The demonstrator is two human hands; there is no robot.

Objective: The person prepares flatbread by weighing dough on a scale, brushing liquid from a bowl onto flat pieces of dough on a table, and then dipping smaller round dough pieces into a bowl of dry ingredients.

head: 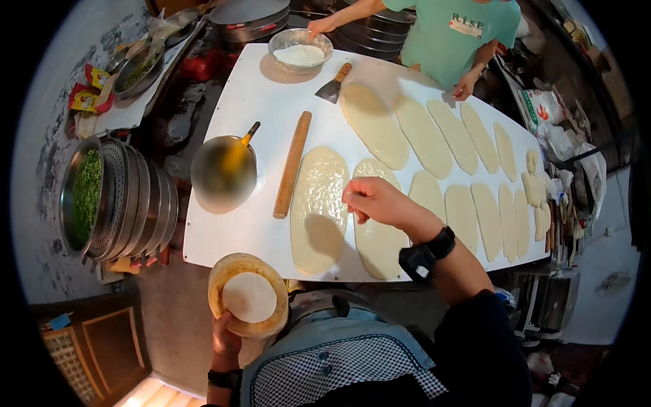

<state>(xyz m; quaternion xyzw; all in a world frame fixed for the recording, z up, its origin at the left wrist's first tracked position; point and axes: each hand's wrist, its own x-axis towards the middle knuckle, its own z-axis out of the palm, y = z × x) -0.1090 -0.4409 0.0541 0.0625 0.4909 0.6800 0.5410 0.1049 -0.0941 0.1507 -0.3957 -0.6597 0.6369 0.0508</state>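
My left hand (227,336) grips the rim of a yellowish-brown bowl (216,285) in front of my apron, at the table's near edge. Fine white powder (249,297) lies in the bowl. Over two flattened oval dough sheets hangs my right hand (374,199), its fingers curled together; I see nothing between them. Below it to the left, one dough sheet (319,178) has a wet, oily sheen. The other sheet (379,244), partly hidden by my hand and forearm, is glossy at its far end. A wooden rolling pin (292,165) lies left of the sheets.
On the white table (229,107) are a pot (224,175) with a yellow-handled tool, a scraper (335,86) and more dough sheets (374,127). Across it, a person's hand (320,26) touches a metal flour bowl (300,68). Stacked steamers (137,198) stand left, beneath chopped greens (87,196).
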